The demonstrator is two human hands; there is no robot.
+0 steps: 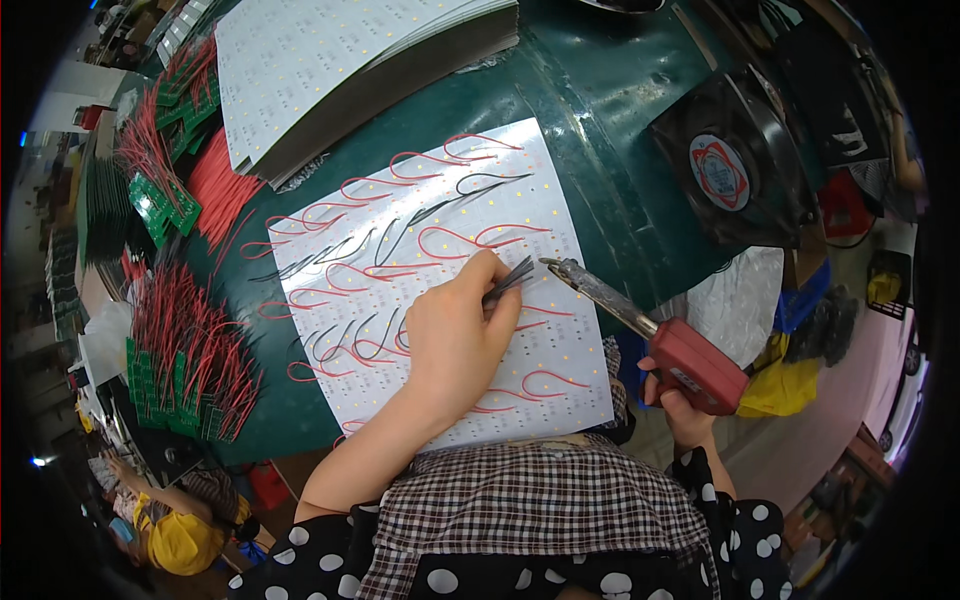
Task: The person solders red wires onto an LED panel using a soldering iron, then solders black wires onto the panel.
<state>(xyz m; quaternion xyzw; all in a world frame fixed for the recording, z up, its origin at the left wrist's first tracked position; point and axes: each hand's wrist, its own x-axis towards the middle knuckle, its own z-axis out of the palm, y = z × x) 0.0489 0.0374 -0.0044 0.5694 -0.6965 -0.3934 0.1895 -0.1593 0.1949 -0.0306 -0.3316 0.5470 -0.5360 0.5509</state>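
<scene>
One white LED panel [440, 270] lies on the green table [590, 120], carrying many looped red and black wires. The left hand [455, 335] pinches one bundle of black wires [510, 280] on the panel. At 3 o'clock, the right hand [685, 405] clenches one red-handled soldering iron [650, 335], tip near the bundle. One black fan [735, 165] sits at 1 o'clock.

Electronics assembly workshop. Evidence: dark green worktable [600, 90]; stacked white LED panel sheets [330, 60]; piles of small green circuit boards with red wire leads [190, 370]; red-handled soldering iron [650, 330]; black square cooling fan [730, 165].
</scene>
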